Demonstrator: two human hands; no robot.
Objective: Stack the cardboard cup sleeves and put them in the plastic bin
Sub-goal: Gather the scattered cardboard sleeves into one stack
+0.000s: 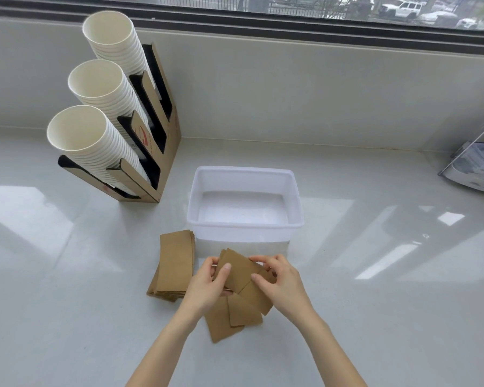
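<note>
Sleeve [236, 270] pinched between left hand [207, 286] and right hand [284, 284], above loose sleeves [235, 317]; stack [173, 268] just left, bin [245, 227] beyond.

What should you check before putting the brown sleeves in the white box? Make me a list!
1. Plastic bin open with room inside: ok, no lid on it and nothing in it.
2. Both hands holding sleeves: ok, the left hand and right hand grip the same sleeve together.
3. Loose sleeves lined up: not ok, they lie fanned out at different angles under the hands.
4. Neat stack ready: ok, it lies squared up on the counter, left of the hands.
5. All sleeves in one stack: not ok, there are two separate groups.
6. Number of sleeves: cannot tell, they overlap.
</note>
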